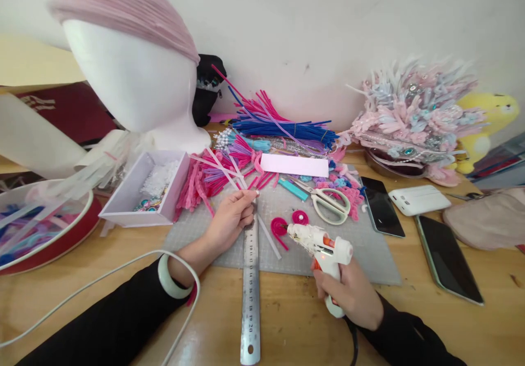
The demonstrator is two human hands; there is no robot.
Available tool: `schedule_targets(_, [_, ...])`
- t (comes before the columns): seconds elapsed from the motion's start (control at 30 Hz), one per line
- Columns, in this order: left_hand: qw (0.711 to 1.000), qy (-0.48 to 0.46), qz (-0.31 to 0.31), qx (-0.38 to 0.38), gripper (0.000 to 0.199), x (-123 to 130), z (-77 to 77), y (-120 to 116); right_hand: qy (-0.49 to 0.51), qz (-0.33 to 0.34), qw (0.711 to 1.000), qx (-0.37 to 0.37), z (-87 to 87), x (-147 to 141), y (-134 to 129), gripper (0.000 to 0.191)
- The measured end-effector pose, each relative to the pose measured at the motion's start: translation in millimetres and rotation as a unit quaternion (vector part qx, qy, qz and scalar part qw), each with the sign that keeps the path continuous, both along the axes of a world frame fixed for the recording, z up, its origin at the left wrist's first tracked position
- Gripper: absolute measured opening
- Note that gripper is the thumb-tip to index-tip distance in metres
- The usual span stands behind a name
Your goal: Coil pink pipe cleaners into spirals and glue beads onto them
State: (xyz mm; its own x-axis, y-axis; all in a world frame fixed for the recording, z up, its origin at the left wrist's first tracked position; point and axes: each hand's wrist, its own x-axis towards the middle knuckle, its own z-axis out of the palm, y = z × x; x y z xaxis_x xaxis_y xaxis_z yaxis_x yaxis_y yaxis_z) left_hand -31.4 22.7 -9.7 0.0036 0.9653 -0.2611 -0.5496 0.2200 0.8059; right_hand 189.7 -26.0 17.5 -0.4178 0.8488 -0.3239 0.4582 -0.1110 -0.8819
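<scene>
My left hand (pixel 233 218) is closed in a pinch above the cutting mat, with a tiny white pearl-like bead (pixel 257 193) at its fingertips. Wrapped in my right hand (pixel 356 294) is a white hot glue gun (pixel 318 241). Its nozzle points left, right beside a magenta pipe-cleaner coil (pixel 279 226) with a straight tail. A second magenta coil (pixel 296 215) lies just behind, a pearl at its centre. Below my left hand a steel ruler (pixel 250 284) runs toward me. White-handled scissors (pixel 342 208) lie beyond the glue gun.
Bundled pipe cleaners (pixel 283 128) heap at the back. At left stand a white box (pixel 110 215) of beads, a red-sided round tub (pixel 74 240) and a mannequin head (pixel 135 70). Phones (pixel 447 259) and a white power bank (pixel 418 200) lie at right. A white cable (pixel 102 276) loops over my left forearm.
</scene>
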Motion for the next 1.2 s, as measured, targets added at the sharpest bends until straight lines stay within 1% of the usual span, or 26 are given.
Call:
schedule_targets(0.1, [1.0,0.003,-0.002,0.0,0.017,0.0,0.2,0.1,-0.011,0.021,1.0,0.016,-0.2,0.3,0.5,0.008])
schedule_targets(0.27, [1.0,0.008,-0.006,0.004,0.017,0.4,0.7,-0.3,-0.036,0.033,0.998,0.029,0.1,-0.7,1.1,0.008])
schedule_targets(0.53, [1.0,0.012,-0.011,0.006,0.016,0.7,0.2,-0.3,-0.043,0.03,0.998,0.028,0.0,0.2,0.8,0.004])
schedule_targets(0.77, [1.0,0.011,-0.014,0.007,0.016,-0.1,-0.9,0.0,-0.032,0.026,0.999,0.027,-0.9,0.3,0.1,0.006])
schedule_targets(1.0, [1.0,0.009,-0.015,0.009,0.015,-0.1,-0.4,-1.2,-0.045,0.027,0.998,0.023,1.7,-0.8,0.5,0.007])
schedule_targets(1.2, [1.0,0.008,-0.013,0.004,0.016,0.3,0.4,-1.2,-0.051,0.024,0.998,0.022,-0.6,0.9,-1.6,0.009])
